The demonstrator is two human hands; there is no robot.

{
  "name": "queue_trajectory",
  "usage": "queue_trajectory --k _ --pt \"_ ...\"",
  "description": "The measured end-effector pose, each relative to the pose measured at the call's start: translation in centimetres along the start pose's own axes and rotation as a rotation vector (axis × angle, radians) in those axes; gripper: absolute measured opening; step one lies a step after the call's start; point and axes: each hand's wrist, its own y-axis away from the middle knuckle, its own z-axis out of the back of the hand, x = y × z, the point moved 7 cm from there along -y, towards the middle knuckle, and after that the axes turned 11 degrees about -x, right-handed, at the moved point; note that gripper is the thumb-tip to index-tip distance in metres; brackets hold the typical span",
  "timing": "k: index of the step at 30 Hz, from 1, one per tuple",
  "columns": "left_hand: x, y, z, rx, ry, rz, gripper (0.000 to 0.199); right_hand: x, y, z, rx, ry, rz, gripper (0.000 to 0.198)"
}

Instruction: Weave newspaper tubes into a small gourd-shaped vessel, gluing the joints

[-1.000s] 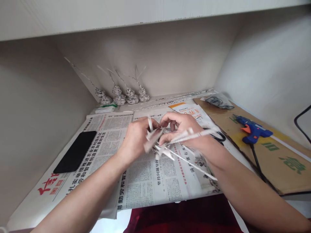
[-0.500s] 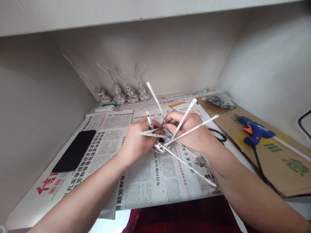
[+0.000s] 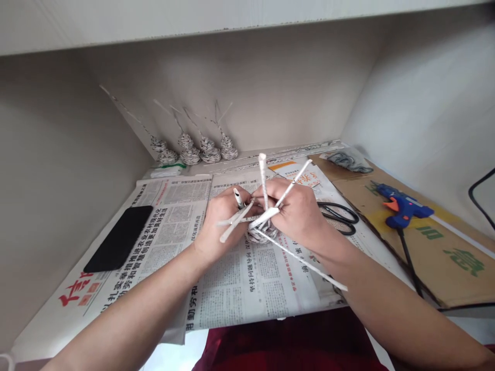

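Note:
A small round weaving of rolled newspaper tubes (image 3: 263, 236) is between my hands, low over the newspaper. Several white tubes stick out of it at different angles; one long paper tube (image 3: 301, 257) slants toward the lower right. My left hand (image 3: 222, 216) is closed around the far left side of the weaving, with tube ends poking out over its fingers. Thumb and fingers of my right hand (image 3: 296, 208) pinch at the far side, close to my left fingertips, among the upright tubes. The pinched part itself is mostly hidden by the fingers.
Newspaper sheets (image 3: 228, 299) cover the table. A black phone (image 3: 119, 238) lies left; black-handled scissors (image 3: 356, 212) lie beside my right hand. A blue glue gun (image 3: 406, 206) rests on cardboard (image 3: 456, 278). Several gourd-shaped paper weavings (image 3: 211, 150) stand at the back, near long paper tubes (image 3: 278, 157).
The weaving has turned between my hands, and its protruding tubes now point in different directions. My right hand has shifted slightly, and more of the scissors shows.

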Motion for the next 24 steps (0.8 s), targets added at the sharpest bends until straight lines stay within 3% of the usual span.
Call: queue_trajectory --k 4,11,13,18,22,24 --pt "0.0 -0.1 0.2 -0.004 0.015 0.001 0.012 0.5 -0.1 0.1 0.050 0.016 0.047 0.017" --pt "-0.4 -0.4 0.7 -0.011 0.147 -0.008 0.008 1.7 0.2 0.0 0.062 -0.004 0.304 0.016" --pt "-0.6 -0.5 0.8 -0.015 0.189 -0.001 0.004 1.5 0.2 0.1 0.024 -0.012 0.311 0.017" --pt "-0.8 -0.5 0.5 0.016 0.277 0.034 0.016 1.8 0.1 0.0 0.007 -0.122 0.304 0.013" --pt "-0.1 -0.8 0.7 -0.024 0.200 0.068 0.015 3.0 0.0 0.0 0.019 -0.154 0.358 0.043" --pt "0.4 -1.0 1.1 -0.075 0.163 0.093 0.015 3.1 -0.1 -0.2 0.045 -0.087 0.329 0.049"
